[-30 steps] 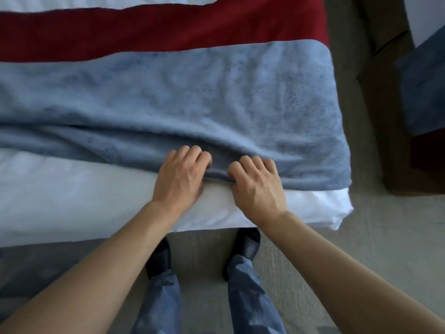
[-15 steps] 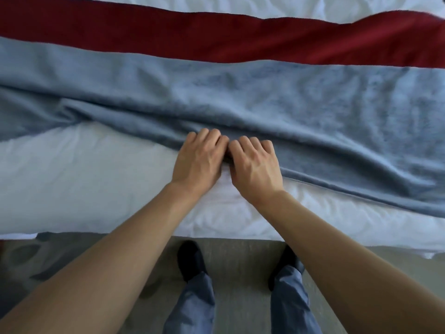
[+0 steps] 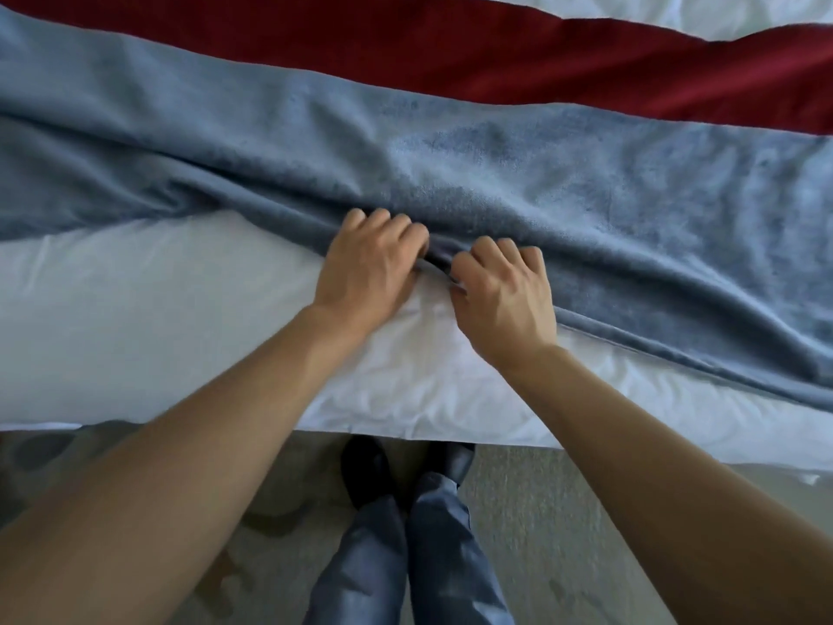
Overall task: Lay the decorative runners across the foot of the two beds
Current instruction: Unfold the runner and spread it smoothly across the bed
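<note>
At the foot of the bed: I am looking down over the white duvet (image 3: 189, 318), with my legs and dark shoes (image 3: 365, 471) on the carpet (image 3: 563, 534) below its edge.
Blue runner: the blue runner (image 3: 518, 182) lies across the duvet from side to side, its near edge wavy and bunched into long folds, nearer the foot on the right than on the left.
Red band: a red runner (image 3: 450, 51) lies just beyond it, touching or overlapping along the far edge; I cannot tell which lies on top.
Left hand: my left hand (image 3: 369, 272) is curled closed on the near hem, knuckles up, fingertips tucked into the fold.
Right hand: my right hand (image 3: 505, 290) sits just beside it, also closed on the same hem, with a small pinch of cloth puckered between the two.
Look of the cloth: plush, towel-like nap, dull slate blue with lighter patches where the pile is brushed; no pattern that I can make out.
How it should handle: soft and limp, I judge, with some weight; it will drape and drag, not slide, and the duvet under it may ruck if I pull hard.
Where to hold: along the hem, I think, hands spread well apart toward each side, since a close pinch only gathers the middle.
Still to do: by my reading, the near edge needs drawing straight and the ridges smoothing flat; the second bed is not in view.
</note>
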